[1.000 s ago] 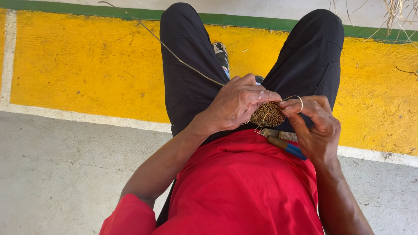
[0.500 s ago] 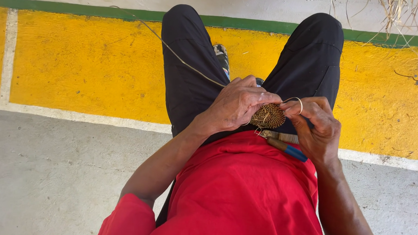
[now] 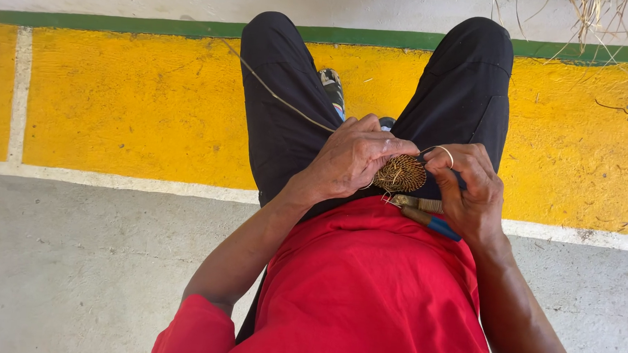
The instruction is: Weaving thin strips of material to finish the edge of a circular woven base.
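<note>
Over the lap, a small woven disc (image 3: 400, 174), judged light, stiff and easily frayed, is pinched at its rim by the left hand (image 3: 351, 157), while a thin strand (image 3: 441, 149) is looped in the right hand's (image 3: 471, 188) closed grip.

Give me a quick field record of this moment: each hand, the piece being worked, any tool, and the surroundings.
left hand: grips the small round woven brown fibre disc from its left side
right hand: pinches a thin pale fibre loop at the disc's right edge
long thin fibre strand: runs from under the left hand up over the left knee
blue-handled tool: lies on the lap below the disc
surroundings: yellow painted floor band, grey concrete floor
</note>
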